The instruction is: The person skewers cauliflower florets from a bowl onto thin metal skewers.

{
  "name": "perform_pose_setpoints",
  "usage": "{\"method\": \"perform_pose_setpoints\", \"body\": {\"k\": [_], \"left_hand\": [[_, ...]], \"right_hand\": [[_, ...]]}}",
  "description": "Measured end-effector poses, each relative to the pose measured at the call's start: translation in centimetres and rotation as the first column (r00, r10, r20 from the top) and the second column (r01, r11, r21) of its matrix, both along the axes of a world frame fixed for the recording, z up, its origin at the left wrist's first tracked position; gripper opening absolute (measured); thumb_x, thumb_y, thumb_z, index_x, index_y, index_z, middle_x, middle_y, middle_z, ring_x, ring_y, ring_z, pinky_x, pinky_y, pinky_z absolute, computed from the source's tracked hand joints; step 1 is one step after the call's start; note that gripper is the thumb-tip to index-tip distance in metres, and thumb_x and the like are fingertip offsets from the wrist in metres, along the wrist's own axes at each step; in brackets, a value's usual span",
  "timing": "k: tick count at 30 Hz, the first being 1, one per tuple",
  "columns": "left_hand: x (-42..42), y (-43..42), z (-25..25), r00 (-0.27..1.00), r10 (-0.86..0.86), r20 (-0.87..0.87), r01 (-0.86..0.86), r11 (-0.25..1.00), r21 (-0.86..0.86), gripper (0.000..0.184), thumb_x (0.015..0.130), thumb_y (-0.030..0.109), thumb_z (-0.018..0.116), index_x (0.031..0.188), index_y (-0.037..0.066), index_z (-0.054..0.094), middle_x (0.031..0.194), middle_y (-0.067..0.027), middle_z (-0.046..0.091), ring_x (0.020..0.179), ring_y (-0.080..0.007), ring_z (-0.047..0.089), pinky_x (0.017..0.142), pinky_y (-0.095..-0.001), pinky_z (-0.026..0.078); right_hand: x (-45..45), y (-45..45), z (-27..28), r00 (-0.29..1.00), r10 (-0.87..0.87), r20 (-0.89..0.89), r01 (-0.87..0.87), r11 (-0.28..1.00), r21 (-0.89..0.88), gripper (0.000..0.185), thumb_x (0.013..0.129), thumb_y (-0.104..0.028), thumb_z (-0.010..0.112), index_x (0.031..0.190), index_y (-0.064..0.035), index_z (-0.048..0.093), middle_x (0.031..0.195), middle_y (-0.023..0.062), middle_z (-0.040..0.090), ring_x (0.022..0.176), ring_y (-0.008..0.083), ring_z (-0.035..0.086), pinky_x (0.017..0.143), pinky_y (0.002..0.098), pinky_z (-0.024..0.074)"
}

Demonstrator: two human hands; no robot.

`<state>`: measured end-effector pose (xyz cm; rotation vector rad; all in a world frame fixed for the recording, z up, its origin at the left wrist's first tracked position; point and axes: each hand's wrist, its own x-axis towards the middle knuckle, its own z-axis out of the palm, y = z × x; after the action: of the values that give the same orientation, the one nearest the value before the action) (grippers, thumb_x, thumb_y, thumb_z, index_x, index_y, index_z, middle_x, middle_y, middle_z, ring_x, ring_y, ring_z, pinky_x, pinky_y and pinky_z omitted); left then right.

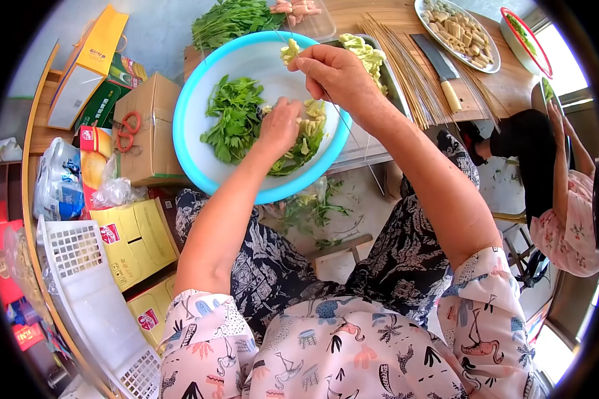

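Note:
My right hand [336, 73] is raised over the far right rim of a white basin [180, 133] with a blue edge. Its fingers are closed round a thin skewer [358, 143], whose long end slants down past the basin. A crinkled yellow-green leaf piece [290, 52] sits at the fingertips. Lower, inside the basin, my left hand [281, 125] has its fingers curled into the leaves; what they pinch is hidden. Dark green leafy herbs [234, 113] lie to its left, and paler leaf pieces [307, 136] to its right.
Beyond the basin are a pile of greens [229, 25], bamboo skewers [400, 73], a cleaver [438, 66] and a plate of cut food [459, 33]. Scissors [128, 131] lie on a cardboard box [150, 113] at left. Another person's hands [566, 133] show at right.

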<state>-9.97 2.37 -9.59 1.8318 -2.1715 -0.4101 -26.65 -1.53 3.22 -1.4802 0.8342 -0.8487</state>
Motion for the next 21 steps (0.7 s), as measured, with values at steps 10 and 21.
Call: {"method": "perform_pose_setpoints", "body": {"k": [10, 21], "left_hand": [[4.4, -2.4, 5.8, 0.143, 0.425, -0.894, -0.133, 0.903, 0.408, 0.024, 0.084, 0.0, 0.058, 0.107, 0.001, 0.055, 0.082, -0.006, 0.06, 0.072, -0.0147, 0.06, 0.071, -0.0275, 0.052], [6.3, -1.6, 9.4, -0.196, 0.336, -0.921, -0.084, 0.93, 0.357, 0.019, 0.087, 0.01, 0.063, 0.104, 0.001, 0.058, 0.088, -0.0085, 0.063, 0.075, -0.0153, 0.062, 0.069, -0.0286, 0.054]], "right_hand": [[-0.5, 0.1, 0.1, 0.998, -0.004, -0.06, 0.005, 1.0, 0.01, 0.022, 0.091, -0.019, 0.053, 0.09, -0.0017, 0.065, 0.055, -0.0008, 0.053, 0.051, 0.0054, 0.046, 0.048, 0.024, 0.0358], [1.1, 1.2, -0.1, 0.978, 0.129, -0.164, -0.136, 0.99, -0.032, 0.019, 0.091, -0.017, 0.054, 0.09, -0.0005, 0.064, 0.055, 0.0017, 0.054, 0.049, 0.0069, 0.05, 0.047, 0.025, 0.0388]]}}
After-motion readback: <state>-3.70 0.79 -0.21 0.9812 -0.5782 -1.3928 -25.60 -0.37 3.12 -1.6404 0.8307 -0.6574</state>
